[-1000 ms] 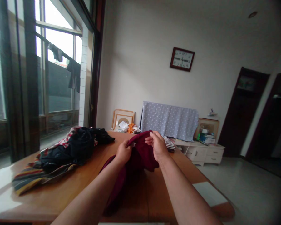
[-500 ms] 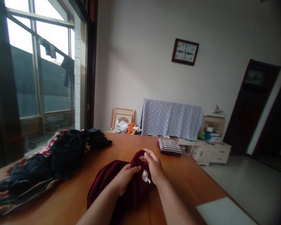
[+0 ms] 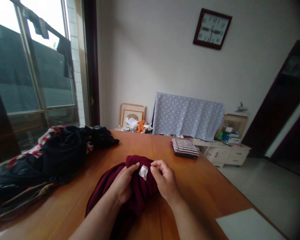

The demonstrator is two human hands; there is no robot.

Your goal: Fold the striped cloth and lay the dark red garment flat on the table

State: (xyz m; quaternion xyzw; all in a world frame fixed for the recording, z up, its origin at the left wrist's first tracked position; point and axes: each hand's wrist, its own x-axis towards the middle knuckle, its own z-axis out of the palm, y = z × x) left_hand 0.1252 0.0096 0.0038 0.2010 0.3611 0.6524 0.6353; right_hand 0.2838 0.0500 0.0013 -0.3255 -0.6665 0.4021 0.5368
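A dark maroon garment [image 3: 143, 193] lies bunched on the wooden table in front of me, with a white label [image 3: 143, 172] showing on its upper part. On the label's left, my left hand [image 3: 126, 183] is closed on the cloth, thumb on top and fingers underneath. My right hand [image 3: 165, 178] pinches the garment's edge between thumb and fingertips, just right of the label. Which kind of garment it is I cannot tell, since it is crumpled.
On the left of the table [image 3: 195, 190] is a heap of dark and patterned clothes [image 3: 62, 150]. A folded striped stack [image 3: 185, 147] sits near the far right edge. A white sheet [image 3: 250, 225] lies at the near right. Beyond stands a low white cabinet [image 3: 235, 156].
Both hands have drawn the garment's upper edge lower and flatter, and the label now faces up between them. The right hand has shifted from the top to the right side. The camera view has tilted.
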